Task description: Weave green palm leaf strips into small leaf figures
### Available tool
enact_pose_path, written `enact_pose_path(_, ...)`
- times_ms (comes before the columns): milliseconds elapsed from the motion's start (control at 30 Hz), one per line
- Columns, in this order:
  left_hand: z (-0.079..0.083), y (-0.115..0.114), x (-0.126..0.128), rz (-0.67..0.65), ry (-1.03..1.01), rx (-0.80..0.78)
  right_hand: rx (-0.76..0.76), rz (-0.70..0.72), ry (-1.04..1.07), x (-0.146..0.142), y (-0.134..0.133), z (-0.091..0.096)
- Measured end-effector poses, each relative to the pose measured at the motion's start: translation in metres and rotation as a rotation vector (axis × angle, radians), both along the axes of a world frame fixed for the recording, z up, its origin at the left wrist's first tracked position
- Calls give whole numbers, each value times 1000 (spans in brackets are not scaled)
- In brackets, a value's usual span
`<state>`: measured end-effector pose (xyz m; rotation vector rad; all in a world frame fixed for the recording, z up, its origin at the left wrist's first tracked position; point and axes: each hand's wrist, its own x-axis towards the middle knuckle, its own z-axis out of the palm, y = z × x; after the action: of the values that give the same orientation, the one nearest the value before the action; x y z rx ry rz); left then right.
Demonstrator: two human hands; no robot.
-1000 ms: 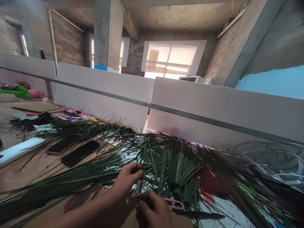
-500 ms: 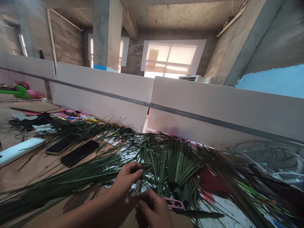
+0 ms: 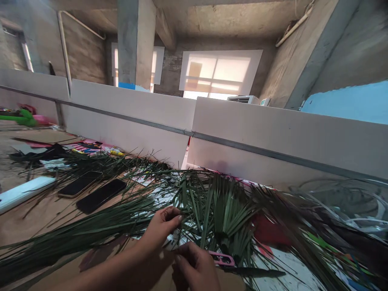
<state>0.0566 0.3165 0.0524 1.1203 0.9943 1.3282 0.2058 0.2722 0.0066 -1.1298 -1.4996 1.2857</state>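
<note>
Lying at left, long green leaf strips (image 3: 100,228) reach toward the left hand (image 3: 163,224), whose thumb and forefinger close to a narrow pinch; whether a strand lies within cannot be told. Nearer the wearer, the right hand (image 3: 198,266) is similarly narrow, its contents hidden. Just rightward are a pink slotted handle (image 3: 223,255) and, beyond, a fan-shaped palm leaf (image 3: 226,212). Over the past second neither hand has noticeably moved, suggesting fine fingerwork in place.
</note>
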Motion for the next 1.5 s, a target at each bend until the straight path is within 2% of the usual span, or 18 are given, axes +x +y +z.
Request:
enact_pose_path(167, 4, -2, 0, -35, 35, -34, -28, 13, 53, 0, 1, -4)
enact_pose_path(467, 2, 0, -1, -76, 55, -22, 9, -15, 54, 2, 2, 2)
enact_pose_path(567, 4, -1, -1, -128, 65, -46, 36, -96, 107, 9, 5, 13)
enact_pose_path(667, 4, -3, 0, -214, 86, -63, 74, -163, 176, 21, 10, 33)
enact_pose_path(833, -2, -11, 9, -314, 94, -118, 323, -420, 115, 43, 21, 58)
enact_pose_path(933, -11, -18, 17, -317, 5, -163, 278, -448, 150, 50, 28, 63)
enact_pose_path(1067, -21, -31, 26, -387, -143, -272, 142, -392, 206, 50, 32, 61)
enact_pose_path(1200, -11, -46, 31, -425, -222, -365, 163, -358, 155, 49, 32, 59)
enact_pose_path(1300, 7, -49, 26, -461, -163, -434, 200, -384, 98, 50, 32, 60)
enact_pose_path(1400, 16, -33, 12, -411, -105, -369, 201, -390, 67, 51, 32, 62)
enact_pose_path(1467, 15, -15, 0, -444, 158, -267, 213, -378, 55, 51, 31, 62)
enact_pose_path(1500, 13, -6, -6, -387, 252, -219, 217, -370, 54, 50, 31, 62)
